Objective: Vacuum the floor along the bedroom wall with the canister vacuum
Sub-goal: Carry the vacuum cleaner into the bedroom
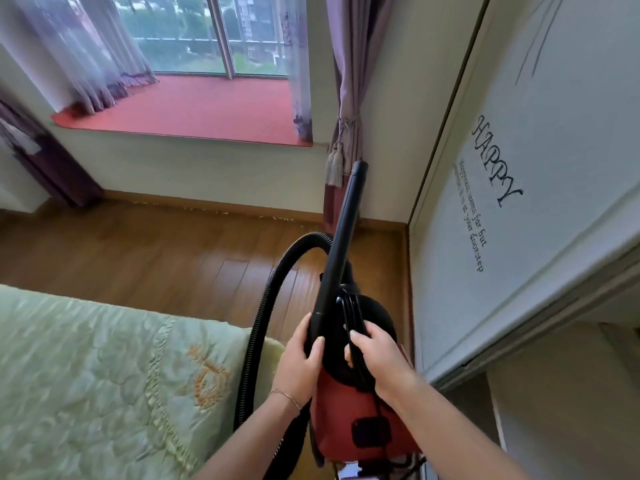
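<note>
A red and black canister vacuum (346,410) hangs in front of me above the wooden floor (156,251). My right hand (377,358) grips its black carry handle on top. My left hand (299,358) is closed around the lower end of the black rigid tube (341,237), which points up and away toward the curtain corner. A black ribbed hose (263,317) loops from behind the tube down past my left wrist. Pale crumbs lie along the baseboard (214,202) under the window wall.
A bed with a green quilt (86,375) fills the lower left. A white wardrobe door with "HAPPY" lettering (519,202) stands close on the right. A red window seat (207,109) and a tied purple curtain (346,126) are ahead.
</note>
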The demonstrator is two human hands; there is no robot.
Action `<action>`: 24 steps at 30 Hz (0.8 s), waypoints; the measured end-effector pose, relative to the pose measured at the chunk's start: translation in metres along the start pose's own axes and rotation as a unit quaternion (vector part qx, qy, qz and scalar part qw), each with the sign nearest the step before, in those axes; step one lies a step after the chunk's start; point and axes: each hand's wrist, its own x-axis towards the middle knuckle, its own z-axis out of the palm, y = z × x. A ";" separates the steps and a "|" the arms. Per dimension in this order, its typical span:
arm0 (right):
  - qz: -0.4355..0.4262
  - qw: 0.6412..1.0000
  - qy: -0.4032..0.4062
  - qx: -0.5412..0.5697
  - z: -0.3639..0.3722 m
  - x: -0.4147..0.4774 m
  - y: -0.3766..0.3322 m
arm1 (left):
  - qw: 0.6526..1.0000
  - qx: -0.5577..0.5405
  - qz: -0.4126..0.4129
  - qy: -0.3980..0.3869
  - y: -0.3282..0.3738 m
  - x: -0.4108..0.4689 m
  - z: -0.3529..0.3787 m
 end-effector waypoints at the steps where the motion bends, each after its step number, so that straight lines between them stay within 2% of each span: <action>1: -0.002 1.000 -0.006 -0.005 -0.006 0.014 -0.010 | 1.000 -0.004 0.001 0.007 0.004 0.014 0.006; 12: 0.001 0.991 -0.083 -0.104 -0.022 0.152 -0.090 | 0.996 0.001 -0.025 0.091 0.027 0.139 0.022; 15: 0.007 0.988 -0.104 -0.115 -0.012 0.195 -0.106 | 0.991 -0.008 -0.031 0.131 0.031 0.178 0.015; 24: 0.029 0.976 -0.153 -0.153 0.054 0.331 -0.174 | 0.980 -0.023 -0.075 0.182 0.027 0.317 -0.041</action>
